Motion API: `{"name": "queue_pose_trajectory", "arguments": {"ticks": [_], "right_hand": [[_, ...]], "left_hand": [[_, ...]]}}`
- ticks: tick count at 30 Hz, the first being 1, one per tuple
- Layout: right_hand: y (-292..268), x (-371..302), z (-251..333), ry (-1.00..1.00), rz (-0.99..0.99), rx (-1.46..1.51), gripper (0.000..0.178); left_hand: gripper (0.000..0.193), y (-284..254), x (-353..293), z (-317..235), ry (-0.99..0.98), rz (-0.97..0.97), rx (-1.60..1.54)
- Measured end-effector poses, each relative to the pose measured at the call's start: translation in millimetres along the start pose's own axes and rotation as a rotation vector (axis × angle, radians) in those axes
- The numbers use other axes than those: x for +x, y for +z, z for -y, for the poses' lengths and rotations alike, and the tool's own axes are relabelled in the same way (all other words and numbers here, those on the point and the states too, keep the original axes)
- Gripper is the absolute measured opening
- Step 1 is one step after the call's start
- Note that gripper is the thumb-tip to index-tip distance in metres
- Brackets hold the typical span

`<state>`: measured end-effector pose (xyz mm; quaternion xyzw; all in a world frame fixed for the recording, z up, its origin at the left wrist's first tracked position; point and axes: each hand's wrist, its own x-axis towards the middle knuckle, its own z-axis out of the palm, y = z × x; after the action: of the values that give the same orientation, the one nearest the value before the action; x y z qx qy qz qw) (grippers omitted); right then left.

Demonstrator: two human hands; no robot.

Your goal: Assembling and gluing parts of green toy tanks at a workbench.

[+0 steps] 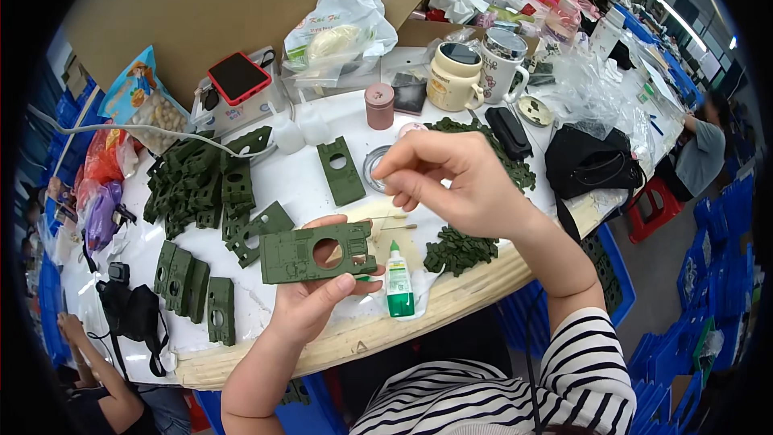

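My left hand (306,310) grips a dark green plastic toy tank hull (282,256) with a round hole through it. A small green piece shows by its fingertips, too little of it visible to name. Raised above the table, my right hand (463,181) has thumb and fingers pinched together; whatever they hold is too small to make out. A glue bottle (399,283) with a green tip stands just right of the hull. Thin sticks (394,227) lie beyond the bottle, and a pile of small green parts (460,250) sits below my right wrist.
More tank hulls (189,181) are heaped at the left, with another hull (341,173) lying farther back. Mugs (455,76), a pink canister (379,106) and a black case (509,133) stand behind. A black bag (596,161) rests at the right edge.
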<state>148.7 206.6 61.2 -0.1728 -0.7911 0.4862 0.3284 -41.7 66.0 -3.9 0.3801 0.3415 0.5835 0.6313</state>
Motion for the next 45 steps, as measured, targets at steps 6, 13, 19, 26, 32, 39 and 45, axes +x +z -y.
{"name": "queue_pose_trajectory", "arguments": {"ticks": [6, 13, 19, 26, 32, 39, 45], "right_hand": [[20, -4, -24, 0.030, 0.021, 0.186, 0.017], [11, -10, -29, 0.013, -0.031, 0.110, 0.017], [24, -9, -24, 0.040, 0.035, 0.185, 0.010], [21, -13, -24, 0.048, 0.088, 0.164, 0.009], [26, -15, -20, 0.114, 0.062, 0.234, 0.007], [20, -19, -7, 0.138, 0.107, 0.172, 0.009], [26, -20, -2, 0.069, 0.139, 0.030, 0.008]], "left_hand": [[0.070, 2, -4, -6, -0.014, -0.088, 0.003], [0.072, 3, 3, -4, -0.004, -0.111, 0.022], [0.076, -1, 1, -6, -0.024, -0.106, 0.038], [0.069, -5, 3, -1, -0.020, -0.114, -0.027], [0.070, -1, 4, -3, -0.017, -0.161, 0.001], [0.074, 2, 4, -3, -0.028, -0.163, 0.033], [0.072, 4, 5, -4, -0.024, -0.152, 0.045]]}}
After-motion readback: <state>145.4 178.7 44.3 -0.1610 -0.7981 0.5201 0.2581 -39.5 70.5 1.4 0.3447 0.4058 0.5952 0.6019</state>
